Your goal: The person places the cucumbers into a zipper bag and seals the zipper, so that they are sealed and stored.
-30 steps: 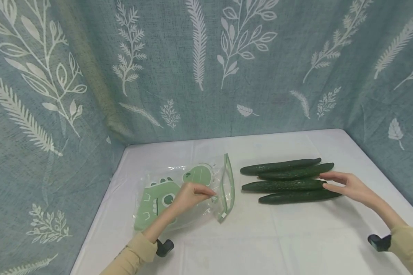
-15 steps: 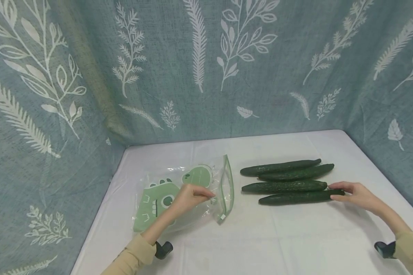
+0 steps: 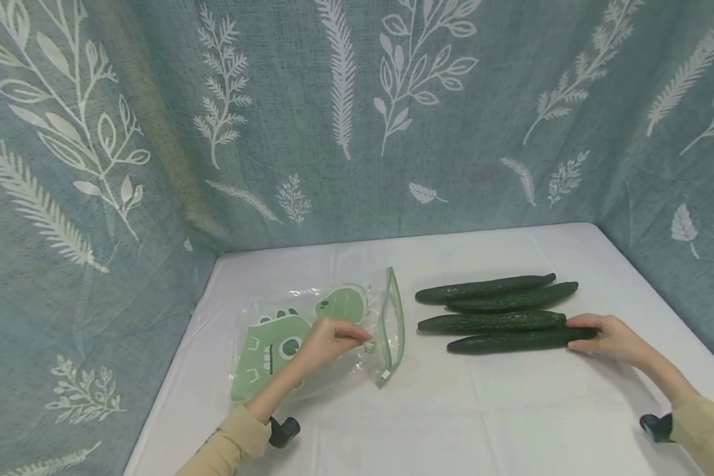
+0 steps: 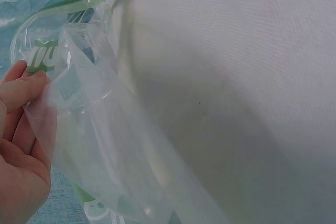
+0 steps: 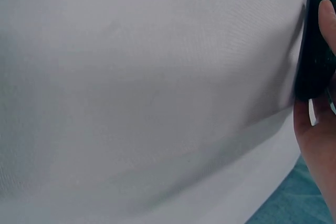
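Observation:
A clear zip bag (image 3: 262, 370) with a green cartoon monster print lies on the left of the table, its green-edged mouth turned right and standing open. My left hand (image 3: 327, 345) pinches the upper film near that mouth; in the left wrist view the thumb and fingertips hold the raised plastic (image 4: 105, 114). On the right, several dark green cucumbers lie side by side. My right hand (image 3: 617, 342) grips the right end of the nearest cucumber (image 3: 512, 342), thumb on the near side and fingers on the far side. In the right wrist view, this cucumber (image 5: 315, 51) shows only partly at the edge.
Just behind the gripped cucumber lies another cucumber (image 3: 488, 322), with two more (image 3: 482, 289) farther back. A white cloth (image 3: 422, 423) covers the table. Blue-green leaf-patterned curtains (image 3: 369, 185) hang behind it and at both sides.
My right hand has moved from above the cucumbers' right ends down to the nearest one and closed round its end. The left hand still holds the bag in the same place.

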`<state>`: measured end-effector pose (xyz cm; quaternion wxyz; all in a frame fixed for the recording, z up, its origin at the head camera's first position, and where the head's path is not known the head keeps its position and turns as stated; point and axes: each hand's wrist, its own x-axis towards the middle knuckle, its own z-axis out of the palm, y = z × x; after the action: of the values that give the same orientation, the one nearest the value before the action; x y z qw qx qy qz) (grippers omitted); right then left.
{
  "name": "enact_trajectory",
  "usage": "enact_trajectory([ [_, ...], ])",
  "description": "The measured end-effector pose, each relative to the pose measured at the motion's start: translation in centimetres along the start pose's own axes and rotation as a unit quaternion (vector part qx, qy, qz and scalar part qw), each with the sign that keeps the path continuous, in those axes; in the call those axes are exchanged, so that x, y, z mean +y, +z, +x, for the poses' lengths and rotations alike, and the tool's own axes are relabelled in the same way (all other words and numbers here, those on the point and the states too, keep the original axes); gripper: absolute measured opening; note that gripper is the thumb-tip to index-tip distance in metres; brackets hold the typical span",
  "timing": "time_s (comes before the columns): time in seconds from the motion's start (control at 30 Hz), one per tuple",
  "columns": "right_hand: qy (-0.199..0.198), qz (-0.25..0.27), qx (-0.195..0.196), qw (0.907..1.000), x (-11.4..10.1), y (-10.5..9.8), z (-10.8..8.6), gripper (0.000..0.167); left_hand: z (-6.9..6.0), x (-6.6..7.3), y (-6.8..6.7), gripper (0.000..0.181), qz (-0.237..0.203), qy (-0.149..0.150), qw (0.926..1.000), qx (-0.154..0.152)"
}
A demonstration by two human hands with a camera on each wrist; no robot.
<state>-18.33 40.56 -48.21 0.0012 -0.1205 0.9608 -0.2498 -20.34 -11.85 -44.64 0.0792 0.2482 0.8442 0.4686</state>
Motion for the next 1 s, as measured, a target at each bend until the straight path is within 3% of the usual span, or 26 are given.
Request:
enact_trajectory([
  [0.13,-0.02,0.002,0.003,0.9998,0.2,0.0,0.2,0.036,-0.1,0.2,0.0,0.015,-0.001,0.002,1.0,0.003],
  [0.33,-0.017,0.004,-0.012,0.9998,0.4,0.0,0.1,0.034,-0.2,0.2,0.1,0.016,-0.001,0.0,1.0,0.003],
  [0.77,0.02,0.016,-0.055,0.9982,-0.1,-0.8,-0.4,0.039,-0.1,0.3,0.1,0.015,-0.005,0.001,1.0,0.004],
  [1.0,0.054,0.066,-0.114,0.9898,0.0,-1.5,-0.6,0.046,-0.1,0.1,0.2,0.015,-0.008,0.003,1.0,0.003],
])
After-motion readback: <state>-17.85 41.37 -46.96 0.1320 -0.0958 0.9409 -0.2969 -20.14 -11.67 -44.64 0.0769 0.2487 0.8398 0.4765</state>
